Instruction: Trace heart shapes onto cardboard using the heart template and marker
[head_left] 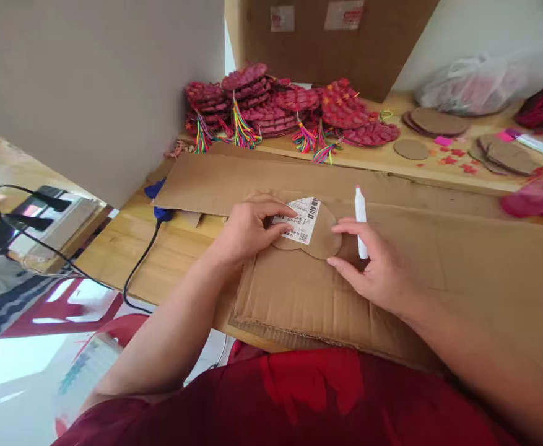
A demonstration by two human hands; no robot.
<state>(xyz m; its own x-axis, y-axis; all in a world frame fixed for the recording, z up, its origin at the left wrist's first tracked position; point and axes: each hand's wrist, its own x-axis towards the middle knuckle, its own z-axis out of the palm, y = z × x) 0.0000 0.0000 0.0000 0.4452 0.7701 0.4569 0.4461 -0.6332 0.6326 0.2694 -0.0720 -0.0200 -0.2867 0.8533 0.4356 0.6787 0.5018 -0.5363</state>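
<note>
A small cardboard cutout (324, 248) with rounded lobes and a white printed label (304, 223) lies on a large cardboard sheet (299, 285). My left hand (247, 229) holds its left side down, thumb and fingertips over the label. At the cutout's right edge, my right hand (373, 266) touches it with a fingertip and the thumb. A white marker (360, 210) with a pinkish tip is tucked among the fingers of my right hand, tip pointing away from me. Part of the cutout's left side is hidden beneath my left hand.
Stacked pink-red discs (271, 111) with colourful tassels (243, 127) stand at the back. Cardboard ovals (410, 149), red stars (448, 160) and a plastic bag (470, 87) are at the back right. A black cable (136, 279) hangs over the table's left edge.
</note>
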